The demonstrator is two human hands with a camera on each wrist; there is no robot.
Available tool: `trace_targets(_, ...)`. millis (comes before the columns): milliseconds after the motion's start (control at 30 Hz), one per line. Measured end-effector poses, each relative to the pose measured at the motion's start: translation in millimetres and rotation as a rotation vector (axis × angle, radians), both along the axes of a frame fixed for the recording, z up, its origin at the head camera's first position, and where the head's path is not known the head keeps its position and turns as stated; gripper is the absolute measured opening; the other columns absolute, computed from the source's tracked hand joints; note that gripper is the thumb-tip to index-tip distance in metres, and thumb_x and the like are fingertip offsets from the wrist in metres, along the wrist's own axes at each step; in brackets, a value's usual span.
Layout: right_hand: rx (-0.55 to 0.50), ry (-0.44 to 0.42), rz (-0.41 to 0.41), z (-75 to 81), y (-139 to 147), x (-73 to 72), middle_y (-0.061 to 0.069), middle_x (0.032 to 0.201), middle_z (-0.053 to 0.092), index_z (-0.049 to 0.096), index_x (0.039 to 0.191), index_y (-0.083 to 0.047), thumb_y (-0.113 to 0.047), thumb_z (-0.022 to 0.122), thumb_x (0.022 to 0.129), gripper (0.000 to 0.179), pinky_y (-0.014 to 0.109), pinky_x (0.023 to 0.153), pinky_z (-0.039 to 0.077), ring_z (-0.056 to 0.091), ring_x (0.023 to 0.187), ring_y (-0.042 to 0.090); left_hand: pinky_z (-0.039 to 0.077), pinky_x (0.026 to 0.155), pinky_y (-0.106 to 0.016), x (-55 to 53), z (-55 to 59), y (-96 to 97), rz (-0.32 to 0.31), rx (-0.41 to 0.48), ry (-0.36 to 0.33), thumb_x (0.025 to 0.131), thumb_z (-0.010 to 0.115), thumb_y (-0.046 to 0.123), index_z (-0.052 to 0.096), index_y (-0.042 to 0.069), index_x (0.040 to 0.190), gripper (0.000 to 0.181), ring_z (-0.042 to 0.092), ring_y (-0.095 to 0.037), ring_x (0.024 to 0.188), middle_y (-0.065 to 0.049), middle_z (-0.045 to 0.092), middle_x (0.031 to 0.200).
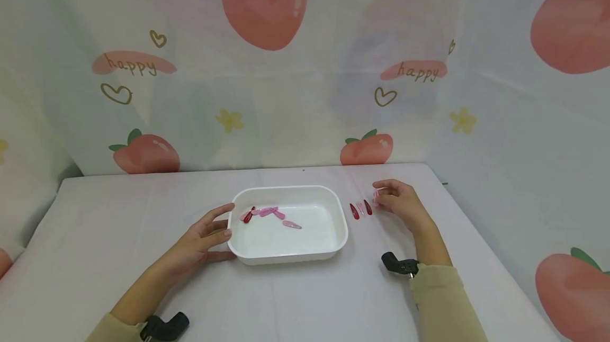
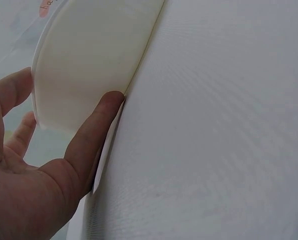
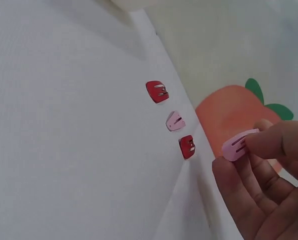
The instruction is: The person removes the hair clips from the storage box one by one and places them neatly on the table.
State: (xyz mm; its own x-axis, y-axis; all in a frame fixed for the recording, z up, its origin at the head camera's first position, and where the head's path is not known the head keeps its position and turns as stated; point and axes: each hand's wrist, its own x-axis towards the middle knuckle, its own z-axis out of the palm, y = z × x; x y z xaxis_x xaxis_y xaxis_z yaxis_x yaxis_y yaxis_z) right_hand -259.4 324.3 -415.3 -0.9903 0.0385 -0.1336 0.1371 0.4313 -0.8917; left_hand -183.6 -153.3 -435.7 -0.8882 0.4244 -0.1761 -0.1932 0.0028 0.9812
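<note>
A white rectangular tray (image 1: 314,239) sits mid-table with several pink and red snap hair clips (image 1: 269,212) in its left half; a pale pink clip (image 1: 292,224) lies apart from them. My left hand (image 1: 200,239) touches the tray's left side, fingers spread along its rim and wall. To the right of the tray, my right hand (image 1: 402,204) pinches a pink snap hair clip (image 3: 233,147) between thumb and fingers, just above the table. Beside it lie a red clip (image 3: 155,92), a pink clip (image 3: 175,121) and another red clip (image 3: 187,146) in a row.
A white cloth covers the table (image 1: 295,299). Behind it hangs a curtain (image 1: 295,104) printed with red fruit, hearts and flowers. Black wrist mounts stick out from the left sleeve (image 1: 111,329) and the right sleeve (image 1: 443,299).
</note>
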Motion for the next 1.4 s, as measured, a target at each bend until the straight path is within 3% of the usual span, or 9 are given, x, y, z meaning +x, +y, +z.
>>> trace_targets(333, 0.220, -0.023, -0.014, -6.1, -1, 0.2, 0.014, 0.104, 0.061, 0.062, 0.128, -0.005, -0.007, 0.063, 0.094, 0.034, 0.025, 0.077, 0.057, 0.059, 0.089, 0.024, 0.055, 0.093, -0.052, 0.1, 1.0, 0.3, 0.010, -0.013, -0.002, 0.101, 0.058, 0.015, 0.026, 0.023, 0.157, 0.065, 0.049, -0.041, 0.131, -0.024, 0.027, 0.156)
trace_targets(567, 0.279, -0.040, -0.015, -9.3, -3, 1.2, 0.015, 0.105, 0.063, 0.063, 0.129, -0.007, -0.013, 0.062, 0.098, 0.032, 0.024, 0.075, 0.056, 0.059, 0.089, 0.025, 0.055, 0.093, -0.052, 0.1, 0.6, 0.4, 0.010, -0.017, -0.001, 0.101, 0.059, 0.015, 0.027, 0.023, 0.157, 0.064, 0.049, -0.040, 0.131, -0.024, 0.027, 0.156)
trace_targets(900, 0.314, -0.029, -0.010, -8.3, -4, 3.0, 0.014, 0.111, 0.066, 0.063, 0.130, -0.008, -0.010, 0.062, 0.097, 0.033, 0.030, 0.083, 0.058, 0.061, 0.095, 0.025, 0.055, 0.093, -0.052, -0.6, -0.9, 0.0, 0.015, -0.020, -0.009, 0.101, 0.059, 0.016, 0.028, 0.025, 0.156, 0.065, 0.049, -0.040, 0.131, -0.023, 0.028, 0.156)
trace_targets(1167, 0.257, -0.014, 0.001, -4.3, -3, 3.4, 0.017, 0.116, 0.064, 0.060, 0.133, -0.006, -0.013, 0.059, 0.100, 0.034, 0.027, 0.080, 0.059, 0.063, 0.092, 0.024, 0.056, 0.093, -0.051, -2.2, -2.8, 0.4, 0.028, -0.025, -0.011, 0.101, 0.059, 0.016, 0.028, 0.026, 0.156, 0.064, 0.050, -0.039, 0.131, -0.022, 0.029, 0.156)
trace_targets(1400, 0.107, 0.002, 0.036, 3.1, -7, 2.1, 0.020, 0.126, 0.062, 0.056, 0.138, -0.005, -0.018, 0.058, 0.101, 0.039, 0.030, 0.088, 0.059, 0.063, 0.106, 0.029, 0.056, 0.092, -0.051, -3.6, -3.8, 0.1, 0.043, -0.033, -0.022, 0.100, 0.060, 0.017, 0.030, 0.028, 0.155, 0.064, 0.051, -0.037, 0.129, -0.020, 0.031, 0.155)
